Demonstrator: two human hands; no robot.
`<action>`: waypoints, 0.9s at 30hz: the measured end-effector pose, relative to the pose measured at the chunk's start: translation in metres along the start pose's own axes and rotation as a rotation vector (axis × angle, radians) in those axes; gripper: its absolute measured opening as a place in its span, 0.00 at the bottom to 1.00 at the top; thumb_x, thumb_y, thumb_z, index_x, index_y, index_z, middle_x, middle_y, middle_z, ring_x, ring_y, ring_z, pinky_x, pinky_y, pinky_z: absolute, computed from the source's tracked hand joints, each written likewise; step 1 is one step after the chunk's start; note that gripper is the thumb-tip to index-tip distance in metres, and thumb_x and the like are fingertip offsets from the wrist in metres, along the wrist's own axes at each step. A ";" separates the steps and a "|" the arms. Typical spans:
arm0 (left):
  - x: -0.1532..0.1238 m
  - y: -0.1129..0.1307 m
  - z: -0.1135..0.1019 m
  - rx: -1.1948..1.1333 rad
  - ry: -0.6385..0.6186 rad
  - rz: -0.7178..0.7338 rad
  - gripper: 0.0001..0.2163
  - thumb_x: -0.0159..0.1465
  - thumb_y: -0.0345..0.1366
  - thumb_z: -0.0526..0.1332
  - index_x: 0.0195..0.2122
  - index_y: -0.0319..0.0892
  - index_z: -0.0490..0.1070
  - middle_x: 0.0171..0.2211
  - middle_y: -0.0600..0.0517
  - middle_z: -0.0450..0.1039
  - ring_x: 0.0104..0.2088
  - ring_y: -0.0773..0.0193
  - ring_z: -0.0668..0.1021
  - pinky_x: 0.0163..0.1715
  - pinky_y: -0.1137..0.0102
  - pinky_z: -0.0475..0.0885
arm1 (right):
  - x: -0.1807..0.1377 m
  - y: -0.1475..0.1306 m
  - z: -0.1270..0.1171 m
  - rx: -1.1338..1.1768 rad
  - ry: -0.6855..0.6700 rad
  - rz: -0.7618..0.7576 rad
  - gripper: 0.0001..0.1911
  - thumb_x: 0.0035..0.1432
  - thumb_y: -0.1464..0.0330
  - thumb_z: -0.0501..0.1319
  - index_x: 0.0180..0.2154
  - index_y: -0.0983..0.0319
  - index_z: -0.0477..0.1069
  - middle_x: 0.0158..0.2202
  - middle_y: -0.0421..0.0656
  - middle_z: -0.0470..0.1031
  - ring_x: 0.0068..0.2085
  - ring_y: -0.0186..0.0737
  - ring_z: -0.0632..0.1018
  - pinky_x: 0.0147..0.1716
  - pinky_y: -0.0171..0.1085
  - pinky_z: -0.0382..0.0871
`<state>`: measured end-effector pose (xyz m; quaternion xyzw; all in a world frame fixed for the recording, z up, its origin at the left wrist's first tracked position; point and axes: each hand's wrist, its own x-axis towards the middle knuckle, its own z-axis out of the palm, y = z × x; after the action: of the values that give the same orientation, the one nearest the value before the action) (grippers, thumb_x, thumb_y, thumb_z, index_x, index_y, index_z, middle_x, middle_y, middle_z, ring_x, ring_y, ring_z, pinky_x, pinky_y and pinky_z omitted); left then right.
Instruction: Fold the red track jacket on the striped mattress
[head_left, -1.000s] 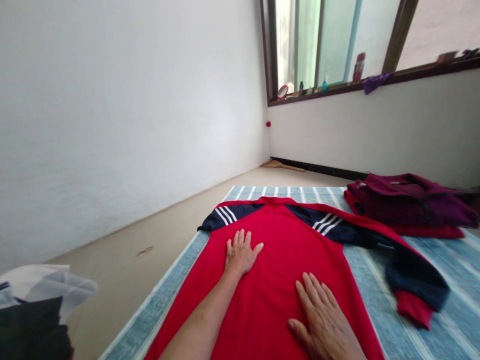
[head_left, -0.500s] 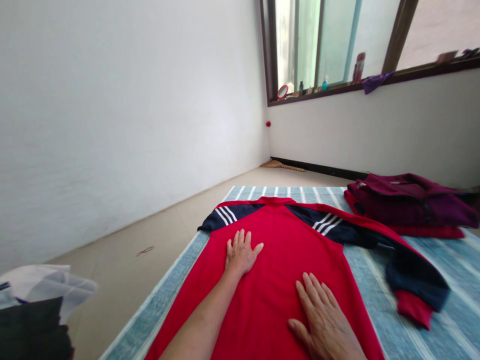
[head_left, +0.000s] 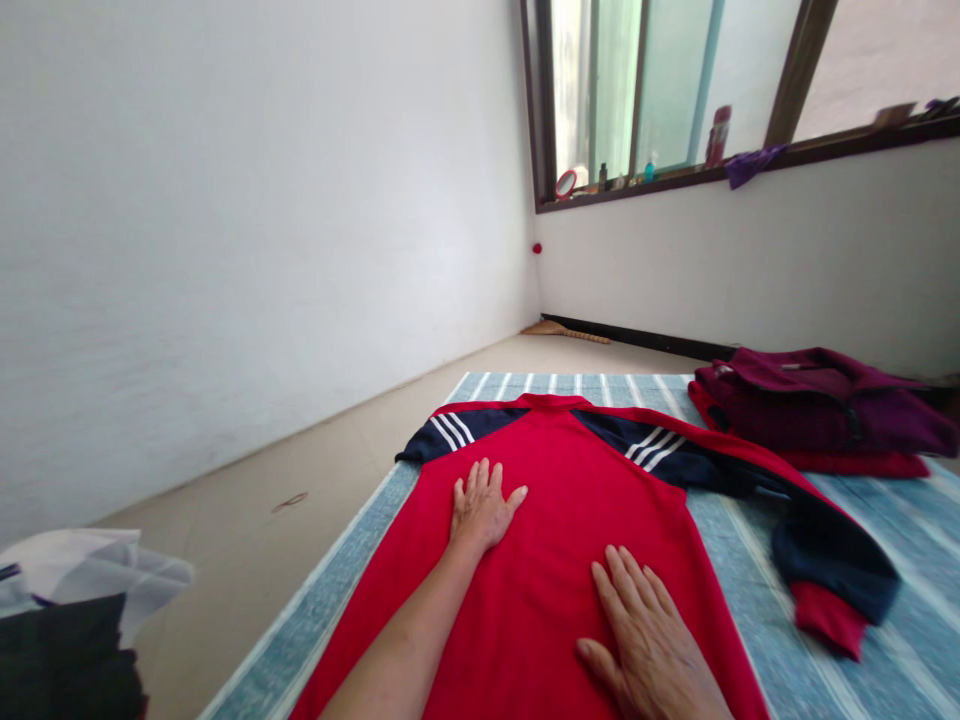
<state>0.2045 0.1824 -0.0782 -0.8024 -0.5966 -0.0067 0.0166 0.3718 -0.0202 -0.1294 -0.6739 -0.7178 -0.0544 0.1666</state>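
A red jacket [head_left: 555,490] with navy sleeves and white stripes lies spread out, its collar at the far end and no front opening showing. My left hand [head_left: 480,505] rests flat on its upper left part, fingers spread. Lower on the right side, my right hand [head_left: 645,625] also lies on the red cloth with its fingers stretched out. The right sleeve [head_left: 832,540] reaches out to the right and bends toward me, ending in a red cuff. At the left edge the other sleeve [head_left: 427,437] shows only its upper part.
Under the jacket is a blue-and-white striped sheet [head_left: 765,560]. A stack of folded maroon and red clothes [head_left: 817,405] sits at the right. White and dark fabric [head_left: 67,620] appears at lower left. A hand broom [head_left: 562,330] lies on the floor [head_left: 300,460] near the corner.
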 end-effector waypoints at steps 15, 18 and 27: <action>0.000 0.000 0.000 0.001 -0.009 -0.005 0.35 0.63 0.59 0.38 0.64 0.40 0.50 0.66 0.44 0.45 0.65 0.54 0.47 0.60 0.52 0.47 | 0.000 0.000 0.000 -0.024 0.006 -0.003 0.34 0.59 0.47 0.51 0.58 0.63 0.63 0.60 0.53 0.58 0.60 0.56 0.60 0.54 0.53 0.62; 0.000 0.000 0.000 -0.003 -0.011 -0.006 0.36 0.63 0.60 0.38 0.64 0.40 0.50 0.66 0.44 0.44 0.65 0.54 0.47 0.61 0.52 0.46 | 0.001 -0.001 -0.002 -0.032 0.001 -0.004 0.34 0.59 0.47 0.50 0.58 0.63 0.63 0.60 0.54 0.58 0.60 0.56 0.60 0.54 0.53 0.62; 0.000 0.000 -0.001 0.003 -0.006 -0.001 0.35 0.63 0.59 0.37 0.64 0.40 0.50 0.66 0.44 0.45 0.65 0.54 0.47 0.60 0.52 0.46 | 0.000 -0.001 0.000 -0.010 0.019 -0.006 0.34 0.59 0.47 0.51 0.57 0.64 0.64 0.60 0.54 0.58 0.60 0.56 0.60 0.54 0.53 0.61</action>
<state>0.2049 0.1820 -0.0775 -0.8019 -0.5972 -0.0035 0.0162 0.3709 -0.0205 -0.1288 -0.6721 -0.7177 -0.0651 0.1699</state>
